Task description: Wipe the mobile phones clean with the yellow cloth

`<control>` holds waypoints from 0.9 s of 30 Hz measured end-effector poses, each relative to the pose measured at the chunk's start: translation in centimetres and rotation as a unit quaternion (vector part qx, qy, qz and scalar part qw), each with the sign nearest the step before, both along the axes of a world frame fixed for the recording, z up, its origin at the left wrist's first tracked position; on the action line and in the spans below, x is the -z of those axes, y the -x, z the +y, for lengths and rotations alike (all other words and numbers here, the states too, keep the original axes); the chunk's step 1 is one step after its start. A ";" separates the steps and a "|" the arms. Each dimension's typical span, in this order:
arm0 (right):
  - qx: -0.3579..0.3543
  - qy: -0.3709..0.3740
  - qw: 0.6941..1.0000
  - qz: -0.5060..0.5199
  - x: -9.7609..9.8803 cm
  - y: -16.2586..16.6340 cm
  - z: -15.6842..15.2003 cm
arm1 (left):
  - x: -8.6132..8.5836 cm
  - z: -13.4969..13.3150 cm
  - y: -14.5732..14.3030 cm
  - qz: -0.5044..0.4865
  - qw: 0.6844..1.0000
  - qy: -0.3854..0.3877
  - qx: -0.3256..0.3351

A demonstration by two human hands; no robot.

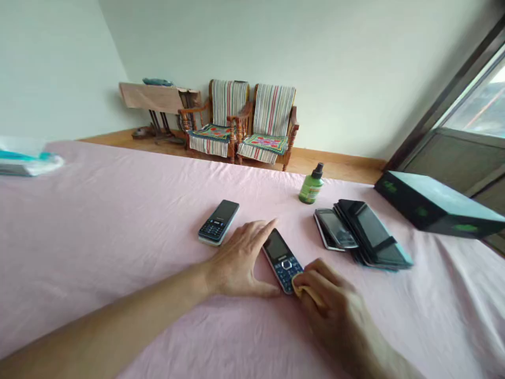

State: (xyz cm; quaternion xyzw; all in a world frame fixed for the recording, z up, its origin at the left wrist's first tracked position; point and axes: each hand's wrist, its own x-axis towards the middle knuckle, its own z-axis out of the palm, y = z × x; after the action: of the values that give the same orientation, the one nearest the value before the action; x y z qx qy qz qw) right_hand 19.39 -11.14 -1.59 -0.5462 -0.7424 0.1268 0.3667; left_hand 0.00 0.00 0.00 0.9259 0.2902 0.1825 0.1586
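A dark blue keypad phone (286, 266) lies face up and slanted on the pink cloth. My left hand (240, 258) braces it, fingers at its top end and thumb at its lower end. In my right hand (331, 300) is a bunched yellow cloth (311, 296), gripped between curled fingers and touching the lower right edge of the phone. Left of the phone, just beyond my left hand, rests another dark keypad phone (219, 220), apparently on top of a lighter one.
Several phones and dark tablet-like devices (371, 231) are piled on the right. Behind them stand a green spray bottle (311, 185) and a black box (426, 208). A white and teal packet (27, 162) lies far left. Two wooden chairs (272, 118) stand beyond the pink-covered surface (118, 221).
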 end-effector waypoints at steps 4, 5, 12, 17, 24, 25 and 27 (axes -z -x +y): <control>-0.044 0.006 0.999 0.021 -0.4 0.6 0.0 | -0.1 -0.5 -0.2 -0.006 1.000 -0.004 0.008; -0.058 0.007 0.998 0.029 -0.5 0.7 0.0 | -0.1 -0.5 -0.3 -0.008 1.000 -0.005 0.008; -0.099 0.030 0.994 0.047 -0.8 1.3 0.2 | 0.4 -0.5 -0.4 -0.024 0.999 -0.018 -0.015; -0.034 0.000 0.999 0.015 -0.6 0.4 0.2 | 0.3 -0.5 -0.3 -0.024 0.999 -0.017 -0.018; 0.023 -0.035 0.999 -0.005 -1.1 -0.5 0.5 | 0.3 -0.2 -0.2 -0.010 1.000 -0.020 -0.016; 0.017 -0.031 0.999 -0.001 -1.1 -0.4 0.4 | 0.3 -0.2 -0.1 -0.008 1.000 -0.019 -0.015; 0.009 -0.018 1.000 0.004 -0.9 -0.2 0.3 | 0.4 -0.1 -0.1 -0.006 1.000 -0.015 -0.017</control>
State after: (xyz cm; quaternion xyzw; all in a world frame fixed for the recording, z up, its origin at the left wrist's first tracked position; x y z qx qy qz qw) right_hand 19.55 -10.81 -0.64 -0.5457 -0.7381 0.1117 0.3807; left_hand 0.09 -0.09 -0.44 0.9221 0.3018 0.1955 0.1431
